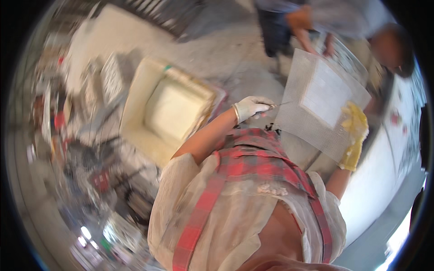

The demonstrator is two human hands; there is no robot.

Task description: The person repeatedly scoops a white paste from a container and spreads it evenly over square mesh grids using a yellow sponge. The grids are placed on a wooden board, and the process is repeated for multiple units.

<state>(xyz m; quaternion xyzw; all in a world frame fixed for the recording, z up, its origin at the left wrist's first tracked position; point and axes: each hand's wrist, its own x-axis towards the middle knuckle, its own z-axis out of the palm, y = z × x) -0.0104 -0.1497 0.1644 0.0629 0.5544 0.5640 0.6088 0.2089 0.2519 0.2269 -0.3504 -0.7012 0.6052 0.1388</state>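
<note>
My right hand [356, 135], in a yellow rubber glove with white residue, grips the right edge of a pale mesh sheet [291, 105]. A white rectangular panel [327, 93] shows within the mesh; whether it lies on or behind the mesh I cannot tell. My left hand [251, 106], in a whitish glove, is closed around a thin dark tool [284, 103] whose tip reaches the mesh's left side. Blur hides the tool's exact kind. Beyond the mesh, a co-worker's hands [310, 40] are at a pale patterned panel [346, 57].
Left of me stands a cream, deep square tub [135, 125] with pale contents. Pale blocks [115, 76] stand behind it. Blurred clutter [98, 179] covers the lower left. A white surface [376, 176] runs along my right. The co-worker [349, 17] leans in at upper right.
</note>
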